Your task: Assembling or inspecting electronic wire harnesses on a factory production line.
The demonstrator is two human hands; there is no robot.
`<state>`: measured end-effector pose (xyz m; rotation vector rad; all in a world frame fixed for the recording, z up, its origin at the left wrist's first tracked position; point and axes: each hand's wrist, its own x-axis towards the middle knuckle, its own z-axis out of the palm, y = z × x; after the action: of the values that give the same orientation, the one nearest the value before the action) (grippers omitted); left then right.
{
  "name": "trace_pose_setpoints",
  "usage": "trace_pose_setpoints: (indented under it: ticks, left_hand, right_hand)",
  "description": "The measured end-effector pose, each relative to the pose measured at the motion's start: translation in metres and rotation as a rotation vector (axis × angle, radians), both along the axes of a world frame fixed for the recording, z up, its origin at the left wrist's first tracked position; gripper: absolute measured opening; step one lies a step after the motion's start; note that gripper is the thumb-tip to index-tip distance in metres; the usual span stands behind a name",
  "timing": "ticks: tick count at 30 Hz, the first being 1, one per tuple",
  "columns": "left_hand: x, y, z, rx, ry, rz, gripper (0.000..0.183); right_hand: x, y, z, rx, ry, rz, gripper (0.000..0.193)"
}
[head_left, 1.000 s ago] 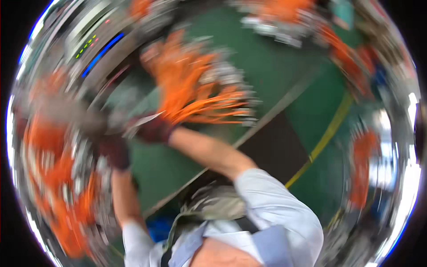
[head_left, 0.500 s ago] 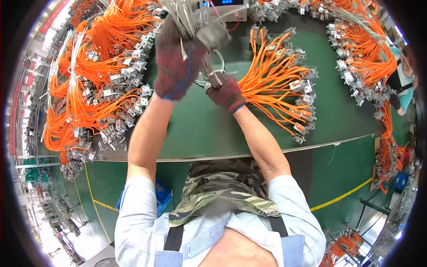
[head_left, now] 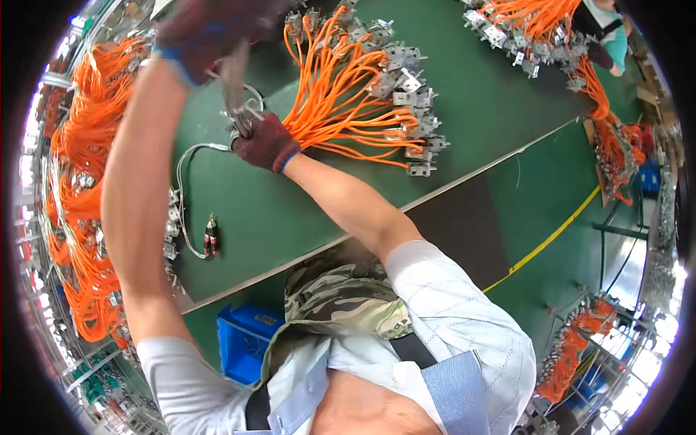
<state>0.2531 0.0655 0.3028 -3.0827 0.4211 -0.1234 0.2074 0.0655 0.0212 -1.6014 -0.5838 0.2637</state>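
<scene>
A green table carries an orange wire bundle, fanned out near the middle. A blue bin sits below the near edge. The gloved left hand, blurred, is at upper left; I cannot tell its grip. The gloved right hand closes around the bundle's gathered end. Metal brackets tip the spread wires. Red-and-black clips lie nearby.

Orange cable bundle, metal ends fanned right on green table.
</scene>
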Motion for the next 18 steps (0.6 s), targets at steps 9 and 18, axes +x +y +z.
trace_pose_setpoints:
  ticks: [9, 18]
  left_hand:
    - [0.013, 0.040, -0.038, -1.054, -0.252, 0.287, 0.034]
    - [-0.071, 0.126, -0.098, -0.768, -0.555, 0.010, 0.073]
  right_hand:
    - [0.025, 0.011, -0.018, -0.060, -0.088, -0.055, 0.041]
    - [-0.020, -0.058, 0.039, -0.500, -0.606, -0.141, 0.049]
